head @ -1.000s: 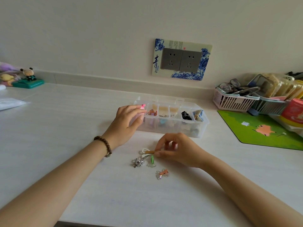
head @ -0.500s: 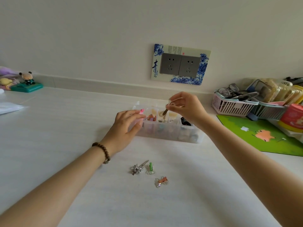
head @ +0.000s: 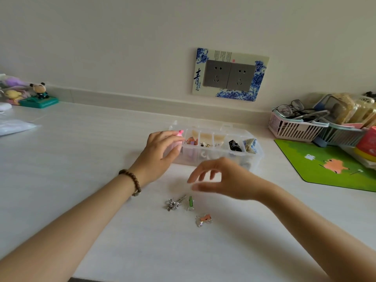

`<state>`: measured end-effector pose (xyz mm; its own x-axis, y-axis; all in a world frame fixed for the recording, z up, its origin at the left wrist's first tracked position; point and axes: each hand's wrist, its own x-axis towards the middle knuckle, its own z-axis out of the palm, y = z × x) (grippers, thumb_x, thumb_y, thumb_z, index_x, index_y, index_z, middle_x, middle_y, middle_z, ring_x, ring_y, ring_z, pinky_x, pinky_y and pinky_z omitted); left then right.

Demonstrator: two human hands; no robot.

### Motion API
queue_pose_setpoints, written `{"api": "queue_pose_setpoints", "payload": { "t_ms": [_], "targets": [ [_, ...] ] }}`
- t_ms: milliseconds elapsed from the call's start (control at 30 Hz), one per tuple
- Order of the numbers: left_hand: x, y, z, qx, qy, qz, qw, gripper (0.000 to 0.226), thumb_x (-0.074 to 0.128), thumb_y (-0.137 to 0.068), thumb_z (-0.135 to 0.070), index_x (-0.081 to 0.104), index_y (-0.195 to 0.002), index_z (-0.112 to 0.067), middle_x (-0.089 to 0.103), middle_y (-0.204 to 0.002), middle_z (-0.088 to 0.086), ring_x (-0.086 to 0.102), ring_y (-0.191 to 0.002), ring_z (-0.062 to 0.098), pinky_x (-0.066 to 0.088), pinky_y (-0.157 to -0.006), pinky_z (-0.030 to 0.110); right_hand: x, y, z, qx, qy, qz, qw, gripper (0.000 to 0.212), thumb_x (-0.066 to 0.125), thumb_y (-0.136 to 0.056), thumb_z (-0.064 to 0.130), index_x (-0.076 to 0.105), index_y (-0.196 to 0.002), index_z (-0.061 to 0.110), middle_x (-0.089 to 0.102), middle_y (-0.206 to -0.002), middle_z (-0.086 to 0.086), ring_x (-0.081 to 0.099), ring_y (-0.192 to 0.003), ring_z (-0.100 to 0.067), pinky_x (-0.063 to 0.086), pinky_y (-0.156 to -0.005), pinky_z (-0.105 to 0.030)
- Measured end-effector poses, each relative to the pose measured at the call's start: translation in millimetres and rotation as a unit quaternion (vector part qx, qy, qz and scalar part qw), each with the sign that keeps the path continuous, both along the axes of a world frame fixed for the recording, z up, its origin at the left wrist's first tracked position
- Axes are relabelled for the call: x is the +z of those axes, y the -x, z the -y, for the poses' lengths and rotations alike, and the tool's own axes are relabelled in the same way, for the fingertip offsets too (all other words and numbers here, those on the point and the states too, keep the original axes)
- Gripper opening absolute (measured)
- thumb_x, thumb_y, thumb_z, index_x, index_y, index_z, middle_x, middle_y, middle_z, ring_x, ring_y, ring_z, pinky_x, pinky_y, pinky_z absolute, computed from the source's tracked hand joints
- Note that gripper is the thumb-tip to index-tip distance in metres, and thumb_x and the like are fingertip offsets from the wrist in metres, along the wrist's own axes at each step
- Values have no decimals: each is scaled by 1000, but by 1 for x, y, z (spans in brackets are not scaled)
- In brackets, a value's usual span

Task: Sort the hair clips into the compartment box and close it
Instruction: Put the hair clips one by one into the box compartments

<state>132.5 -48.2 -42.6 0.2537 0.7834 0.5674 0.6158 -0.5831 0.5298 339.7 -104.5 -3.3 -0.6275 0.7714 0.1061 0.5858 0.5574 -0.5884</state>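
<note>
Head view puts three clips loose on the table (head: 101,200) in front of you: a silver bow clip (head: 173,204), a green clip (head: 190,202) just beside it, and an orange clip (head: 204,220) a little nearer you and to the right. The green clip lies with its long axis running roughly away from you; the silver one slants up to the right.

Your right hand (head: 225,178) hovers above and slightly beyond these clips, fingers spread and empty (it is blurred, so I cannot read the fingertips finely). All three lie toward you and slightly left of it, so this is clearly the nearer hand for the next pick, and my guess is the green or silver clip comes first, reached by drawing back and down.

Your left hand (head: 160,153) rests curled against the left end of the box (head: 254,157), steadying it; something pink (head: 180,132) shows at its fingertips, but whether you pinch it I cannot tell.

Its lid is open. From left to right I can see a patterned orange piece, small mixed bits in the middle cells, a black clip (head: 234,145) and a blue-patterned piece at the right end. A green mat (head: 329,165) and baskets (head: 295,127) sit well apart on the right.
</note>
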Motion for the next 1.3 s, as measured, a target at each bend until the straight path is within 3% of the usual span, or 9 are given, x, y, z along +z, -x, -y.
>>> {"api": "queue_pose_setpoints", "payload": {
  "t_ms": [133,233,433,533,600,767,933,1067,1300],
  "targets": [
    [-1,-1,3,2,-2,-3,1000,30,43,-93,-30,56,-119,-25,48,-128,-10,28,-123,7,16,-102,14,-17,5,8,-23,31,-22,999,17,78,-72,27,71,-85,19,62,-78,11,48,-68,-1,39,-67,-10],
    [-1,-1,3,3,-7,-6,1000,30,43,-93,-30,56,-120,-24,48,-128,-10,28,-122,7,11,-97,2,-20,6,9,-31,56,-41,997,15,80,-70,25,69,-80,20,58,-74,14,44,-66,-3,39,-66,-12],
    [-2,0,1,0,-8,-9,1000,31,43,-92,-31,55,-120,-24,46,-126,-14,26,-120,3,10,-95,-2,-18,7,13,-19,120,-90,989,11,77,-74,14,66,-76,17,68,-83,-1,55,-67,-4,45,-71,-23],
    [-2,0,0,-1,-14,-5,1000,30,43,-93,-30,56,-119,-23,47,-126,-14,28,-120,4,11,-96,-1,-6,4,4,-54,66,-169,982,10,74,-75,9,65,-74,13,70,-76,6,62,-70,-1,47,-73,-26],
    [-2,0,0,-5,-19,0,1000,29,45,-93,-29,57,-118,-22,48,-125,-13,29,-119,6,13,-97,1,9,-2,-13,-133,-19,-215,967,13,75,-74,14,63,-71,18,69,-72,10,61,-66,5,43,-69,-13],
    [-2,0,0,-2,-7,-3,1000,30,44,-92,-29,56,-119,-24,44,-124,-16,27,-120,5,15,-99,8,30,-11,-56,-232,-116,-193,946,16,75,-75,20,60,-71,21,67,-74,8,60,-68,6,38,-61,1],
    [-2,0,0,-8,-4,-2,1000,32,42,-92,-32,55,-120,-26,43,-125,-19,23,-119,-2,10,-96,1,14,-14,-55,-267,-134,-115,947,7,67,-83,27,70,-87,23,67,-93,14,60,-97,-7,42,-80,-23],
    [-2,0,0,-5,1,-1,1000,31,43,-92,-33,56,-119,-25,45,-127,-15,25,-119,1,14,-100,11,11,-22,-17,-184,-163,-139,959,6,66,-83,28,70,-87,30,70,-94,18,61,-93,3,42,-80,-9],
    [0,-2,2,4,-19,-8,1000,39,39,-86,-37,58,-116,-22,47,-121,-14,32,-119,11,10,-97,2,-15,-29,30,-39,48,-40,997,23,73,-74,37,71,-95,27,68,-89,8,58,-78,-11,48,-80,-40]
  ]
}}
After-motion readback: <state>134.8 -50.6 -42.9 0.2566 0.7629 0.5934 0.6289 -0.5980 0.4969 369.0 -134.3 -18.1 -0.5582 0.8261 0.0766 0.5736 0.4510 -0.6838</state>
